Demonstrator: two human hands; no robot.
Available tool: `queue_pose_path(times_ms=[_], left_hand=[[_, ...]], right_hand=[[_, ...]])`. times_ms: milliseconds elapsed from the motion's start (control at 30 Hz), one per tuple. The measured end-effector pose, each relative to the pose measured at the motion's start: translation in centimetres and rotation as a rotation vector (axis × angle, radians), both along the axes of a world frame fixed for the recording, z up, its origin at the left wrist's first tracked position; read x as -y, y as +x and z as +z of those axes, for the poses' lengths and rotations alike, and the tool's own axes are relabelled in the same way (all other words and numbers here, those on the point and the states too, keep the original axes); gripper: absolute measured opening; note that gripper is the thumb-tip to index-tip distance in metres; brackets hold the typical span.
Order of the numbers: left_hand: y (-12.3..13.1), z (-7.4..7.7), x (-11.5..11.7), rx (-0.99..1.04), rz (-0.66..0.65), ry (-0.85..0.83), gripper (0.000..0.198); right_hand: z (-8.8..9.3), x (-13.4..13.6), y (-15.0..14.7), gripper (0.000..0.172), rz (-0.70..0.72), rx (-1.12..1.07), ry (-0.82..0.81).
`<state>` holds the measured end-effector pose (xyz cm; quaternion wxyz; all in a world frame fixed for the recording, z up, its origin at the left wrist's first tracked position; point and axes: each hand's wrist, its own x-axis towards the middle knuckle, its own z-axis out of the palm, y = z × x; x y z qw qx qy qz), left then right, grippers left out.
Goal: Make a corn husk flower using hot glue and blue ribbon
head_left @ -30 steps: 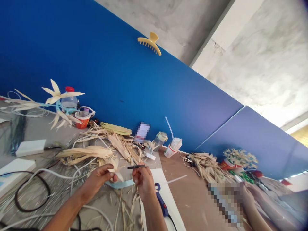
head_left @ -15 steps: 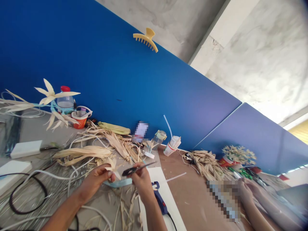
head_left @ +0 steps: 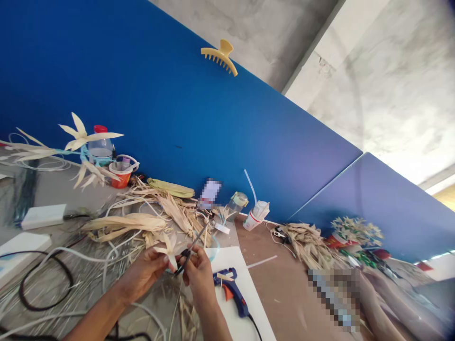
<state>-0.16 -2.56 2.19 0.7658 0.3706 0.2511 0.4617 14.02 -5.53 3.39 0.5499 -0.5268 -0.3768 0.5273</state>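
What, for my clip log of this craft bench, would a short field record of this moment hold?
left hand: left hand pinches a pale husk piece
right hand: right hand grips black-handled scissors, blades pointing up and away
contact: whether the blades touch the husk piece is unclear
nearby: blue glue gun lying on a white board
bench: loose husks, black cable
backdrop: blue partition with a yellow hair clip on top
other person: co-worker's hand at right
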Motion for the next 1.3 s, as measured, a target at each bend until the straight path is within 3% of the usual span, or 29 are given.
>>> queue_pose_path(times_ms=[100,233,400,567,733,867,1033,1300], left_hand=[[0.2,-0.4,0.1,0.013,-0.054,0.042,0.021],[0.3,-0.8,0.1,-0.021,-0.068,0.070,0.022],[0.1,-1.1,-0.2,-0.059,-0.050,0.093,0.024],[0.0,-1.3,-0.5,-0.160,-0.071,0.153,0.025],[0.0,-1.0,-0.4,-0.239,-0.086,0.171,0.028],[-0.2,-1.0,-0.5,-0.257,-0.131,0.243,0.025],[-0.4,-0.9,-0.5,-0.268,-0.218,0.247,0.021],[-0.6,-1.5,-0.6,-0.266,-0.263,0.240,0.017]], right_hand=[[-0.1,0.3,-0.4,0.035,-0.091,-0.037,0.003],[0.7,0.6,0.1,0.021,0.026,-0.057,-0.025],[1.8,1.0,2.1,0.042,0.084,-0.100,-0.148],[2.6,1.2,5.5,0.054,0.125,-0.135,-0.112],[5.0,1.6,10.4,0.053,0.411,0.106,-0.051],[7.5,2.0,13.2,0.047,0.611,0.439,-0.197],[9.5,2.0,14.0,0.034,0.783,0.556,-0.234],[9.8,1.9,14.1,0.035,0.899,0.664,-0.263]])
